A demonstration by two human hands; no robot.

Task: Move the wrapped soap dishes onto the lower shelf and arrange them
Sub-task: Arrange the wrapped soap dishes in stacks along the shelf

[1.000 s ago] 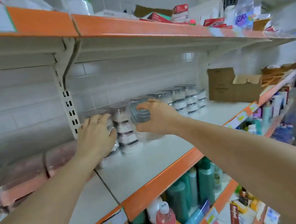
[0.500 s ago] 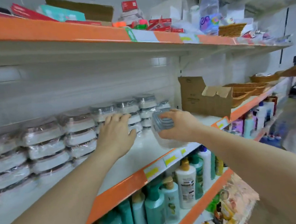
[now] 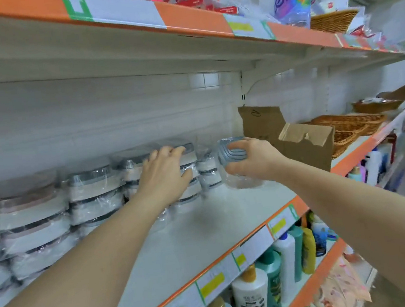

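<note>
Stacks of plastic-wrapped soap dishes (image 3: 93, 192) stand in a row along the back of the white shelf (image 3: 204, 230). My left hand (image 3: 165, 176) rests with spread fingers on the front of one stack near the row's right end. My right hand (image 3: 249, 159) grips a wrapped pack of grey ribbed soap dishes (image 3: 231, 152), held just above the shelf to the right of the last stack. Loose clear wrap hangs below that pack.
An open cardboard box (image 3: 295, 143) stands on the shelf right of my right hand, with wicker baskets (image 3: 351, 127) beyond it. Bottles (image 3: 251, 298) fill the shelf below. The shelf above holds red boxes, a water bottle and a basket. A person stands at the far right edge.
The view has swung rightward along the shelf. Both hands have moved right along the row of stacks, the right one still carrying the grey pack.
</note>
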